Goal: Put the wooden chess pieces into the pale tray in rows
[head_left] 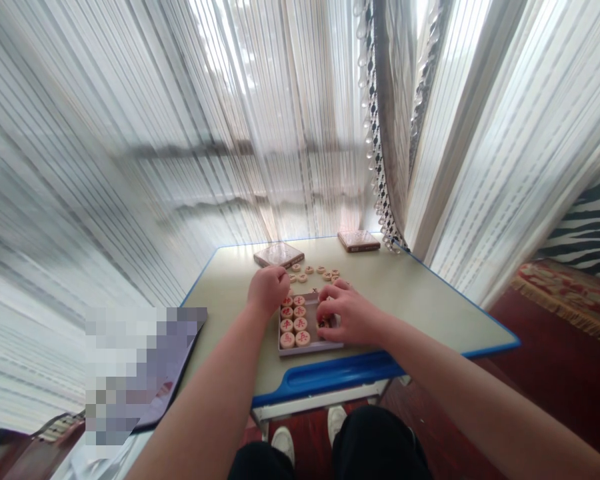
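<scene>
A shallow open box [311, 350] sits near the front of the table, with red-marked Chinese chess pieces [301, 324] lined up in two columns along its left side. My right hand [350, 313] reaches over the box's right half, its fingers curled round a dark-marked Chinese chess piece [323, 325] low in the box. At the box's far left corner, my left hand [269, 291] is closed; its fingertips are turned away, and what they hold, if anything, is hidden. Beyond both hands lie several loose pieces [309, 270] on the tabletop, some partly covered by my right hand.
Two flat boxes, a left one [279, 254] and a right one [359, 241], lie at the back of the pale table [430, 300]. A blue tray edge [330, 373] runs along the front. Left of the table stands a screen [175, 373], partly blurred out. Sheer curtains [280, 133] hang behind.
</scene>
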Tool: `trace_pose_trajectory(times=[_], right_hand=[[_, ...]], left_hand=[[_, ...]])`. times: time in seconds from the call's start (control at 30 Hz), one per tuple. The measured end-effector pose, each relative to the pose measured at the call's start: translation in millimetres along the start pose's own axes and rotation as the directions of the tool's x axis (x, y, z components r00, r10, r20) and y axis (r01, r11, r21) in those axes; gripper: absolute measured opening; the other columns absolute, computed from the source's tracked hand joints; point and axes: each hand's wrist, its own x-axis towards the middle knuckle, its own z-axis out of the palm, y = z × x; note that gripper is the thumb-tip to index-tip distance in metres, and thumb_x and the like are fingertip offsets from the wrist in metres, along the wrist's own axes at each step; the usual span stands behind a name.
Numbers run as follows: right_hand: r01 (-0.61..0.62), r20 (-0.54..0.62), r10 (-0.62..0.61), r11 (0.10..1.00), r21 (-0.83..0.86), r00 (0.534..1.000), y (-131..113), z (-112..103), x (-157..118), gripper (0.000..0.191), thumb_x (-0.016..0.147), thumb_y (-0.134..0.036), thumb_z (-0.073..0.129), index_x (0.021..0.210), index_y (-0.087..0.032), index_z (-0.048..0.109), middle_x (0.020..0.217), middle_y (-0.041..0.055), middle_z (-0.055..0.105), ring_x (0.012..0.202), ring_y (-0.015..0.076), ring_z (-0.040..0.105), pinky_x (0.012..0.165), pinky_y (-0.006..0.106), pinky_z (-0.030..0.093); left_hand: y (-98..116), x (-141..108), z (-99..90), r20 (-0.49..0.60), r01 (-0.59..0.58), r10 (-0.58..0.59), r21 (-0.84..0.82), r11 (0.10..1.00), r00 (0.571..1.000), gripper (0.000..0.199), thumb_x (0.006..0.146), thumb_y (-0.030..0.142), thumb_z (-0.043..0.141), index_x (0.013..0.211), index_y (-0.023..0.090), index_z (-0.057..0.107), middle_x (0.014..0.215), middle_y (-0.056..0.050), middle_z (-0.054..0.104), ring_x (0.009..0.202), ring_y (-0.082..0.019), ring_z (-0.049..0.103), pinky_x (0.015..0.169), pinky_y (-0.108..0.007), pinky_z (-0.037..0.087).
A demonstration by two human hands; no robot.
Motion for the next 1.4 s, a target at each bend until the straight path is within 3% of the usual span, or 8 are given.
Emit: trace_pose_trajectory(times=[1.0, 1.4], right_hand=[[0.073, -0.041, -0.071, 0.996, 0.048, 0.997, 1.7, 3.4, -0.5, 0.006, 0.064, -0.018, 0.063, 0.066, -0.022, 0.067, 0.080, 0.0026, 0.056, 0.081, 0.0172, 0.045, 0.077, 0.031, 0.040], [0.013, -0.257, -0.013, 1.000, -0.003, 0.966, 7.7, -4.0, -1.1, 0.008, 0.072, -0.022, 0.057, 0.069, -0.019, 0.064, 0.082, 0.0048, 0.054, 0.080, 0.0164, 0.046, 0.081, 0.031, 0.038]], left_hand=[[-2.0, -5.5, 0.3, 0.004, 0.006, -0.006, -0.035, 0.999, 1.000, 0.028, 0.072, 0.020, 0.041, 0.060, 0.017, 0.065, 0.063, -0.005, 0.064, 0.060, -0.013, 0.053, 0.059, -0.023, 0.035], [-4.1, -4.4, 1.0, -0.039, 0.010, -0.013, -0.071, 0.997, 0.999, 0.028, 0.072, 0.020, 0.040, 0.058, 0.016, 0.064, 0.063, -0.005, 0.064, 0.061, -0.014, 0.054, 0.060, -0.023, 0.036]])
